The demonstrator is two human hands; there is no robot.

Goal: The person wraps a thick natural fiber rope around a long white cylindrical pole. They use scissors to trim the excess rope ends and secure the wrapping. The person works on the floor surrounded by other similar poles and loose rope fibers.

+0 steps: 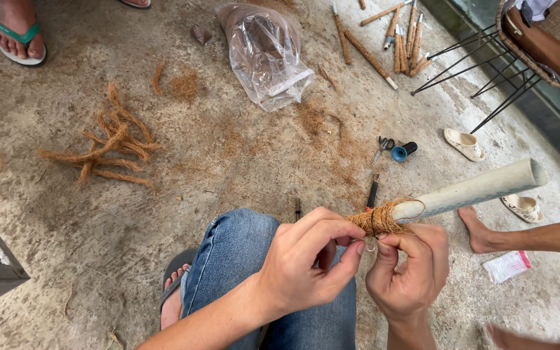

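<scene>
Pipe [474,189]: pale, stiff, likely light; best taken mid-shaft.
Coir [377,220]: soft, frays (bound at pipe end).
Left hand [309,253]: pinching coir.
Right hand [409,269]: closed around the pipe end.

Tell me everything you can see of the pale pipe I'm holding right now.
The pale pipe is a long, smooth, whitish-green tube, plastic by its look. It slants up to the right above the concrete floor, its far end free. Brown coir fibre with a dark cord wraps its near end. The left hand and right hand pinch at that wrapped end; nothing else touches it.
</scene>
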